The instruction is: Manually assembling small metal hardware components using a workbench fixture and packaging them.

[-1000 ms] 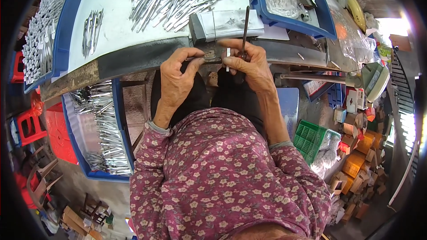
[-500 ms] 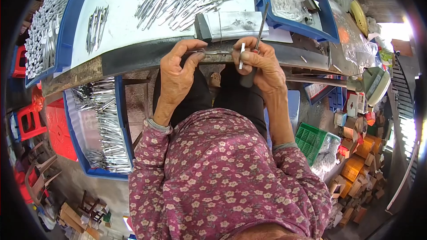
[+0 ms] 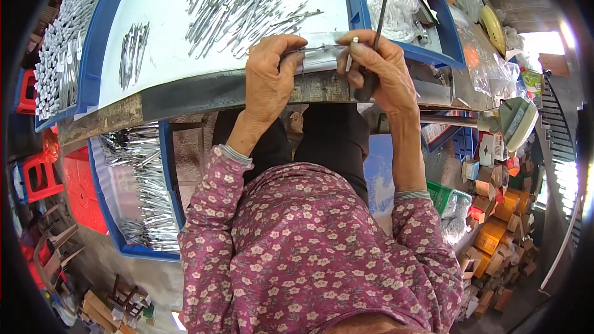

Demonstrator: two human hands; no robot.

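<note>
Between the thumb and fingers of my left hand (image 3: 271,74) is one end of a thin metal strip (image 3: 320,48), held above the table's front edge. My right hand (image 3: 387,74) meets its other end, with fingertips pinched together. Gripped in the right palm is a screwdriver (image 3: 383,12), its dark handle low and its shaft pointing up and away; its tip is too small to make out. A small white piece shows by the right thumb, mostly hidden. Beyond my hands, a loose pile of similar thin metal strips (image 3: 232,15) lies on the white tabletop.
A smaller bunch of strips (image 3: 133,55) lies to the left. A blue tray (image 3: 93,74) beside it holds many white-ended pieces. Another blue tray (image 3: 133,250) of metal strips sits below the table at left. At back right, a blue tray (image 3: 427,52) holds clear plastic bags.
Both hands have moved forward and up over the table edge, the right also rightward, carrying the metal strip and screwdriver. The white piece in my right hand is now more hidden.
</note>
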